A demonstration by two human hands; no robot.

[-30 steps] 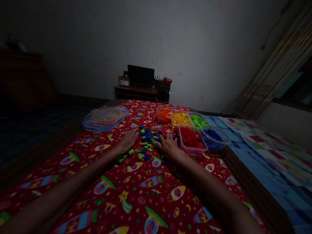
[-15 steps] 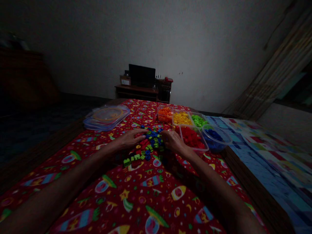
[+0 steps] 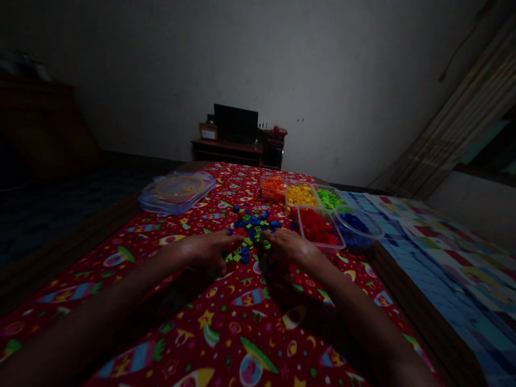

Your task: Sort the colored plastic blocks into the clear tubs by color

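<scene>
A loose heap of small blue and green bricks (image 3: pixel 253 228) lies on the red patterned cloth (image 3: pixel 242 317). My left hand (image 3: pixel 205 250) rests palm down at the heap's near left edge, fingers curled onto the cloth and touching the green bricks. At the near right edge my right hand (image 3: pixel 288 247) does the same, fingers bent over a few bricks. What lies under either palm is hidden in the dim light.
Clear tubs stand at the back right: orange (image 3: pixel 272 188), yellow (image 3: pixel 300 195), green (image 3: pixel 329 199), red (image 3: pixel 317 228) and a blue bowl (image 3: pixel 355 226). Stacked clear lids (image 3: pixel 177 191) lie at the back left. A checked cloth (image 3: pixel 443 258) covers the right side.
Both hands have pulled back toward me from the far sides of the heap to its near edge, dragging bricks closer together. The camera tilted slightly.
</scene>
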